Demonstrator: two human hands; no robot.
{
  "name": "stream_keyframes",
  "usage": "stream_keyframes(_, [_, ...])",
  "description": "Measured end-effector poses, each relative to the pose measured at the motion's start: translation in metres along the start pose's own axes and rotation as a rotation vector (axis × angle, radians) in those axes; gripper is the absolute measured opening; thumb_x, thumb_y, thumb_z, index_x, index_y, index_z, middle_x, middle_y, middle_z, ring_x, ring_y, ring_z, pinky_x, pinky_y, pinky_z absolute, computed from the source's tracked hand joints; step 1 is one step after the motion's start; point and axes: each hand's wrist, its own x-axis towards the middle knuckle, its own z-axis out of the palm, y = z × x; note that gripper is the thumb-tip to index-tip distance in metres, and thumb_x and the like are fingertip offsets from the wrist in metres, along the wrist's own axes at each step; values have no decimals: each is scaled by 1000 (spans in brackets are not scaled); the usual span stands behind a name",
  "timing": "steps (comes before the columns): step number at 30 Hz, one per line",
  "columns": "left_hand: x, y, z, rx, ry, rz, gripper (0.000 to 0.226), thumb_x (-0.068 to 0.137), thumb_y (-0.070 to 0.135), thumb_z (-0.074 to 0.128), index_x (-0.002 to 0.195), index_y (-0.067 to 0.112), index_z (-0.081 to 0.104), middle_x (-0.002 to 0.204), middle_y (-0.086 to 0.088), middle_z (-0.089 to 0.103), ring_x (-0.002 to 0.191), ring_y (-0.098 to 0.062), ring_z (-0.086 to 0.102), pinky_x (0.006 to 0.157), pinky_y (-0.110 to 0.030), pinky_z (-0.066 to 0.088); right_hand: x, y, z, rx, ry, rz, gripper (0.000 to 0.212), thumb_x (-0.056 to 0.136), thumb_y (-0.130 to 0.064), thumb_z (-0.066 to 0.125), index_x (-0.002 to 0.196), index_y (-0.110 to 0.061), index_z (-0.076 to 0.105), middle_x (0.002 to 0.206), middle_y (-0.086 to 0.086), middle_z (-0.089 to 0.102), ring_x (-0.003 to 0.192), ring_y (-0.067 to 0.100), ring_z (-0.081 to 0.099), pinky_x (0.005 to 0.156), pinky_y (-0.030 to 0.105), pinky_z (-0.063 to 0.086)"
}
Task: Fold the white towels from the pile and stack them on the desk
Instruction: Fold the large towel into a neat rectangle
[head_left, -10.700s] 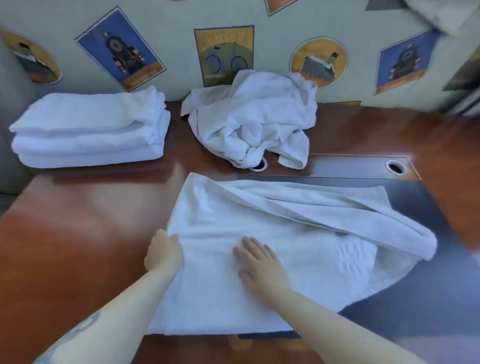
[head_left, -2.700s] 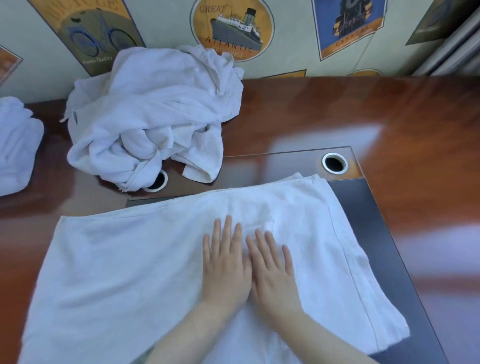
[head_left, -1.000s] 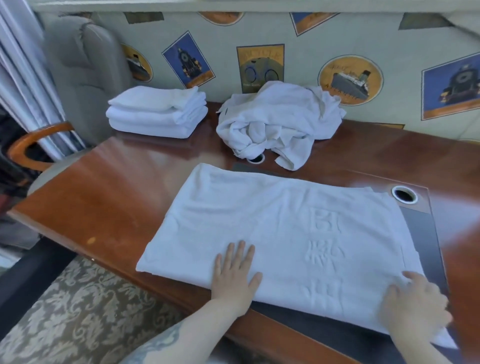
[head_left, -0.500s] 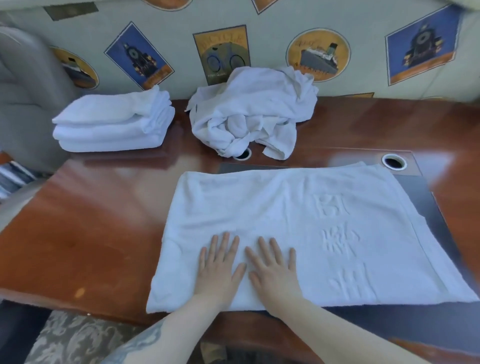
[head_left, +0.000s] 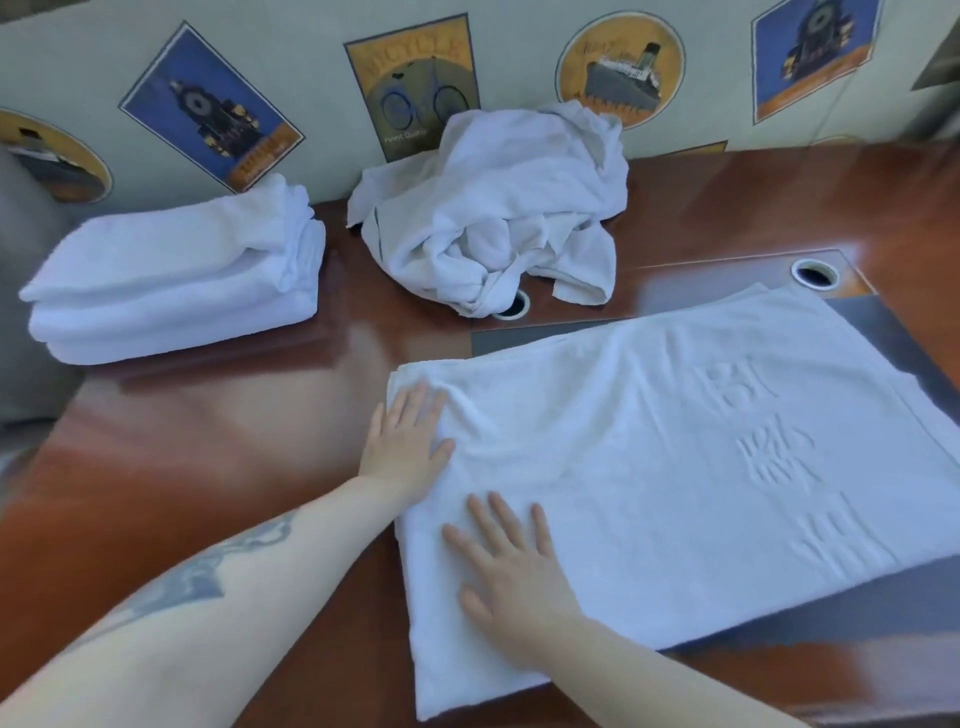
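Observation:
A white towel (head_left: 649, 467) with embossed characters lies spread flat on the wooden desk (head_left: 218, 447), folded over into a wide rectangle. My left hand (head_left: 408, 441) presses flat on its far left corner, fingers straight. My right hand (head_left: 506, 566) lies flat on the towel's near left part, fingers spread. A crumpled pile of white towels (head_left: 493, 208) sits at the back against the wall. A stack of folded white towels (head_left: 176, 275) rests at the back left of the desk.
Two round cable holes (head_left: 814, 273) open in the desk, one half under the pile. A dark inlaid pad (head_left: 893, 332) lies under the spread towel. The wall behind carries posters (head_left: 410, 83). Grey upholstery (head_left: 26, 384) stands at the left edge.
Both hands have slid from the towel's near middle to its left edge; the left hand now reaches the far left corner. The camera has shifted closer and leftward.

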Motion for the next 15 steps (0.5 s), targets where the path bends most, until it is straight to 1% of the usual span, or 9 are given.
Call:
stream_keyframes(2, [26, -13, -16, -47, 51, 31, 66, 102, 46, 34, 157, 27, 2, 165, 4, -8, 151, -17, -4, 120, -40, 4, 17, -11, 8, 63, -22, 3, 66, 97, -46, 37, 155, -41, 5, 160, -5, -24, 145, 21, -28, 105, 54, -33])
stream_keyframes(4, [49, -20, -29, -190, 81, -12, 62, 101, 43, 40, 156, 24, 17, 164, 0, 10, 149, -20, 11, 118, -42, 17, 22, -15, 8, 73, -26, 13, 66, 96, -49, 37, 154, -40, 8, 157, -7, -28, 144, 20, -32, 106, 57, -31])
stream_keyframes(5, [58, -23, -34, -278, 71, -47, 56, 100, 41, 44, 151, 21, 31, 159, -4, 26, 144, -24, 25, 113, -42, 27, 19, -18, 6, 86, -29, 7, 64, 93, -51, 39, 153, -38, 18, 160, -5, -19, 147, 22, -24, 111, 59, -23])
stream_keyframes(6, [65, -27, -38, -358, 48, -71, 45, 99, 39, 47, 139, 18, 46, 146, -7, 43, 133, -28, 39, 105, -42, 36, 14, -22, 3, 64, -13, -10, 61, 89, -55, 42, 146, -34, 36, 164, 0, 3, 151, 24, -3, 115, 61, -8])
stream_keyframes(7, [71, -29, -42, -426, 21, -84, 33, 97, 38, 51, 122, 17, 55, 129, -8, 54, 118, -29, 49, 94, -41, 43, 9, -30, 3, 38, 13, -4, 56, 83, -61, 45, 128, -30, 55, 152, 2, 39, 144, 25, 30, 114, 59, 13])
stream_keyframes(8, [74, -32, -43, -478, 6, -87, 24, 96, 38, 54, 105, 16, 56, 111, -7, 58, 102, -29, 54, 83, -39, 45, 6, -39, 3, 41, 36, 35, 53, 75, -68, 46, 103, -27, 63, 120, -3, 61, 119, 22, 56, 104, 48, 32])
stream_keyframes(9, [75, -34, -44, -512, 9, -82, 22, 94, 38, 55, 92, 16, 53, 97, -4, 57, 89, -27, 55, 74, -37, 44, 4, -50, 1, 87, 36, 90, 52, 69, -74, 45, 85, -26, 61, 93, -8, 61, 92, 17, 62, 88, 37, 40])
stream_keyframes(10, [75, -36, -45, -539, 14, -80, 24, 94, 37, 56, 85, 16, 49, 87, -2, 54, 80, -25, 52, 67, -35, 40, 4, -60, 4, 101, 48, 126, 53, 68, -76, 45, 77, -25, 56, 80, -9, 57, 78, 15, 58, 77, 32, 42])
stream_keyframes(15, [72, -44, -46, -694, 66, -121, 24, 94, 21, 56, 77, 14, 40, 71, -1, 45, 62, -18, 38, 53, -32, 28, 15, -74, 2, 193, -65, 216, 29, 97, -38, 44, 107, -12, 51, 110, 10, 58, 102, 30, 54, 78, 37, 33])
